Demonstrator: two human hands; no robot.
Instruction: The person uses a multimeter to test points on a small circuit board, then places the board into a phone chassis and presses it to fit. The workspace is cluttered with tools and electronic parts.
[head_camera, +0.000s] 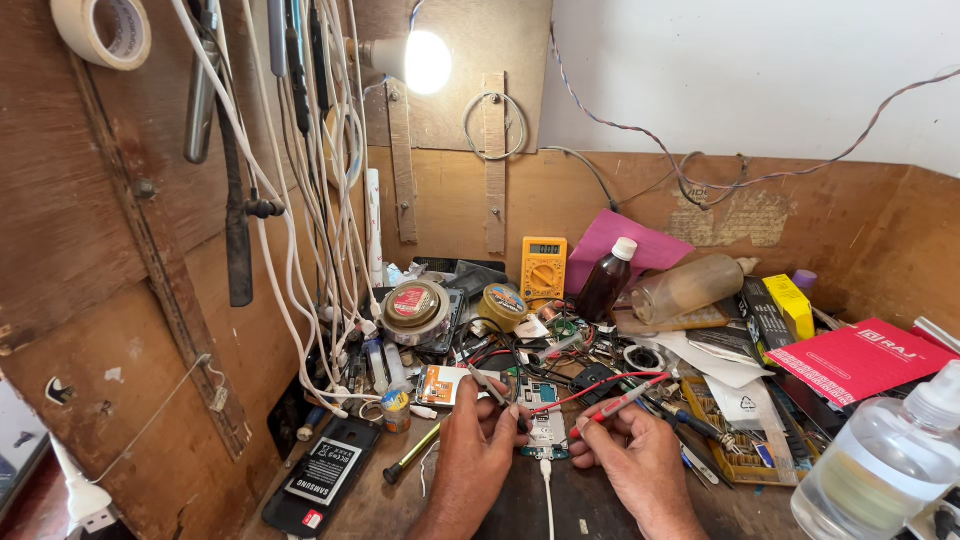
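Head view: we've got an opened phone board (545, 425) flat on the bench, dead centre, between our two hands. Left hand (478, 440) pinches the dark probe (490, 388) pen-style, tip angled down onto the board's upper left. Right hand (630, 455) pinches the red probe (612, 404) the same way, tip coming in from the right toward the board's edge; we can't tell whether it touches. Red lead (600, 383) arcs back over the clutter toward the yellow multimeter (543, 270) standing against the back wall. A white cable (547, 492) runs out of the board's lower end toward us.

To do this well, we'd judge:
- keep the heels of both hands planted on the bench, so the tips don't skate
- one tip per pad, steep angle, no bridging neighbours
- hold contact, then glance up at the meter
- keep the leads clear of the brown bottle (606, 282) and the loose parts around the board
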